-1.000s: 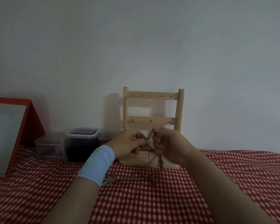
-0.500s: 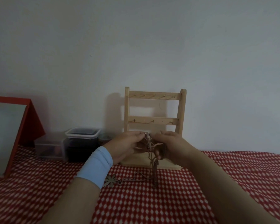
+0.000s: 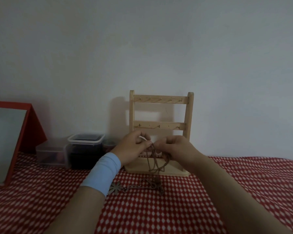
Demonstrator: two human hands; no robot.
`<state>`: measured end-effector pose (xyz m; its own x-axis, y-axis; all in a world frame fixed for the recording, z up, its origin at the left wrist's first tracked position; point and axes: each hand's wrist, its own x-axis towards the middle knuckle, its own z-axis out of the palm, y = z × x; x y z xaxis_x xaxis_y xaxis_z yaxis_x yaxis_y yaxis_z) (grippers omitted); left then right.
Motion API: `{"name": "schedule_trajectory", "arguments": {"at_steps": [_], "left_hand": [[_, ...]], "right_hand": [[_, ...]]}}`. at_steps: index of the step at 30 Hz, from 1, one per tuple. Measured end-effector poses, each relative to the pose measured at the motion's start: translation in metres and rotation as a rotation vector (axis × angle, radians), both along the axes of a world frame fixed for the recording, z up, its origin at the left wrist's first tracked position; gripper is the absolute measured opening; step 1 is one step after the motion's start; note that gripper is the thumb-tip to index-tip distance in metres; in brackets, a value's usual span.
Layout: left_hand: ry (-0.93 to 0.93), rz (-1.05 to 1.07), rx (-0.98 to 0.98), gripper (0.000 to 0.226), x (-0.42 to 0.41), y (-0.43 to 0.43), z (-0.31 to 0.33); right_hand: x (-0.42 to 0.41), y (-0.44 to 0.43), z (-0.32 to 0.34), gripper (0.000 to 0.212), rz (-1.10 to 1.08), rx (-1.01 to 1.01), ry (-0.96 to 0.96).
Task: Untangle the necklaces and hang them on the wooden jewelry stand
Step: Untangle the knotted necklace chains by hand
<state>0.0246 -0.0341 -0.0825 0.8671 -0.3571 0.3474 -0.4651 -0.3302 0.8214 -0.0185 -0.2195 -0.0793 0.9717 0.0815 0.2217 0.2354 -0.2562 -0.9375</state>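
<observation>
Since half a second ago, your fingertips have drawn slightly apart at the knot, and the strands beneath them have fanned into wider loops. Your left hand (image 3: 132, 147), above the pale blue wristband (image 3: 102, 173), pinches the tangled brown thin-chain necklaces (image 3: 153, 159) between thumb and forefinger. Your right hand (image 3: 178, 147) pinches the same tangle just beside it, its other fingers curled. The chains hang in front of the base of the pale wooden two-rung jewelry stand (image 3: 159, 126) and trail onto the red-and-white checked cloth (image 3: 159, 210). They end at a silver flower-shaped pendant (image 3: 115, 187) lying beside your left wrist.
</observation>
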Motion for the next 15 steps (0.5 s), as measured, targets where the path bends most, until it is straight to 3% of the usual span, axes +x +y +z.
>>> {"name": "schedule_trajectory", "arguments": {"at_steps": [4, 8, 11, 13, 15], "left_hand": [[-0.007, -0.037, 0.013, 0.007, -0.0048, -0.0001, 0.0017], [0.046, -0.112, -0.058, 0.019, -0.0071, -0.0001, 0.0024], [-0.029, -0.051, -0.023, 0.016, -0.0047, 0.0000, 0.0026], [-0.066, -0.036, 0.026, 0.012, -0.0044, 0.0012, 0.0041], [-0.096, -0.015, 0.115, 0.008, -0.0041, 0.0020, 0.0067]], "right_hand": [[-0.0005, -0.0013, 0.0003, 0.030, 0.021, 0.055, 0.024], [0.0019, -0.0006, -0.0002, 0.022, 0.069, 0.143, 0.059], [0.0033, -0.0017, 0.0008, 0.018, 0.104, 0.231, 0.085], [0.0025, -0.0028, 0.0016, 0.010, 0.121, 0.187, 0.088], [0.0028, -0.0034, 0.0006, 0.018, 0.091, 0.122, 0.098]]}}
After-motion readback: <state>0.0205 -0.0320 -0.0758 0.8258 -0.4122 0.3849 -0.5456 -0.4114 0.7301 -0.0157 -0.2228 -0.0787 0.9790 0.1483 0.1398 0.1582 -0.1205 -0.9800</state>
